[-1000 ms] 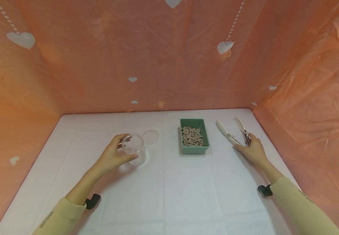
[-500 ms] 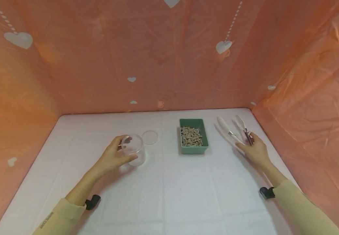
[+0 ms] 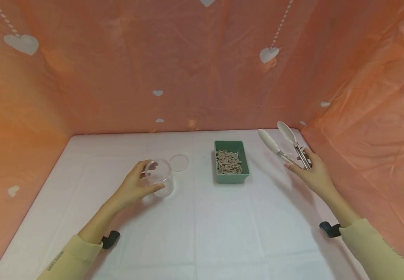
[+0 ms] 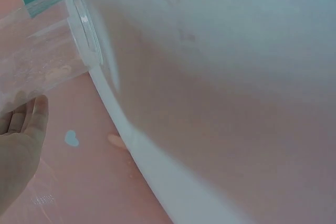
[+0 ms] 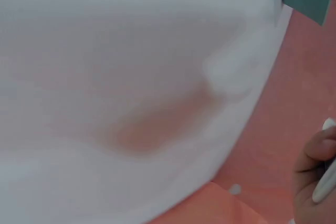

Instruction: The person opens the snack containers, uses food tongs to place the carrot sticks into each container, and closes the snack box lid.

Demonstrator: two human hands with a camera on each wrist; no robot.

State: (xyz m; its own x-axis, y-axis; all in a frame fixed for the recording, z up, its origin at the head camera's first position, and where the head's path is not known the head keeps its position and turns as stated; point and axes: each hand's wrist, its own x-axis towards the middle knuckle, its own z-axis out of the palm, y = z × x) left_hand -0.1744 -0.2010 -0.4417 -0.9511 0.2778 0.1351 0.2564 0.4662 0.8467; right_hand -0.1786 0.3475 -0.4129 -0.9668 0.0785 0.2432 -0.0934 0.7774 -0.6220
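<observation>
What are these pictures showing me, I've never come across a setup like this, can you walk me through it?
There's no machine here, just a person's two bare hands. The wide view comes from a camera worn on the head, looking forward and down. The two closer views come from cameras on the wrists, one each; the black piece at each cuff is probably that camera.

On the white table sits a green box with small brown pieces inside, and a clear disc, perhaps a lid. The left hand holds a clear jar upright. The right hand holds tongs, raised, with their tips apart. An orange sheet with hearts hangs behind.
</observation>
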